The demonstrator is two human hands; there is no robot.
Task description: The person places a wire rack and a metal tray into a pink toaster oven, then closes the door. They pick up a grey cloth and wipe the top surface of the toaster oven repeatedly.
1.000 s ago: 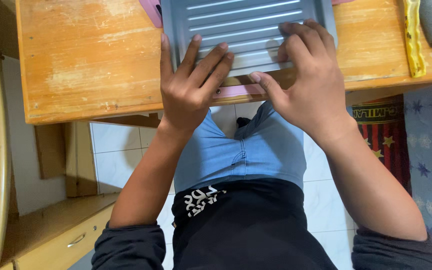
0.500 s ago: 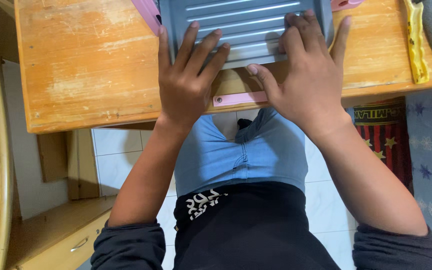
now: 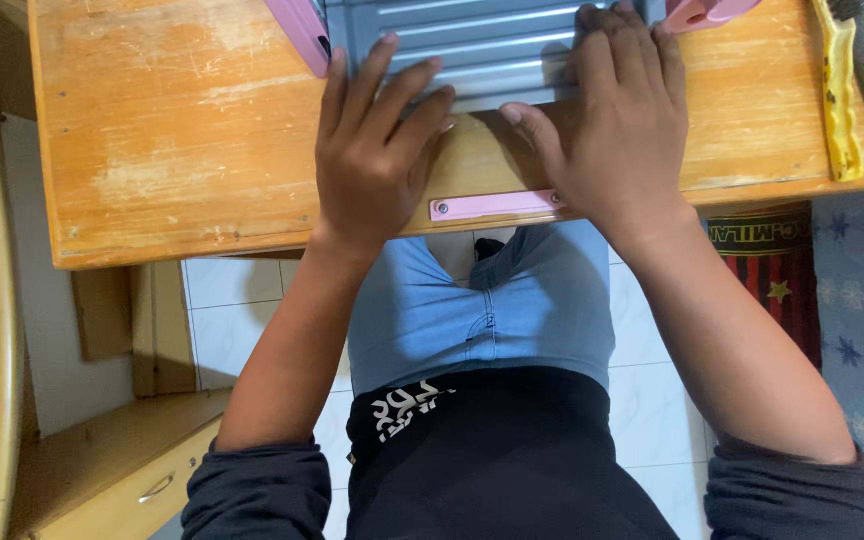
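On your worn wooden table [image 3: 172, 120], your left hand [image 3: 372, 160] lies flat, fingers spread, on the one ribbed grey panel [image 3: 482, 50] at the far edge. One pink strip [image 3: 497, 205] lies between your hands. Your right hand [image 3: 617, 130] presses flat beside it. White tiles [image 3: 242, 320] below.

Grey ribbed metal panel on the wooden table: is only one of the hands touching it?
No: both the left hand and the right hand rest flat on the grey ribbed metal panel.
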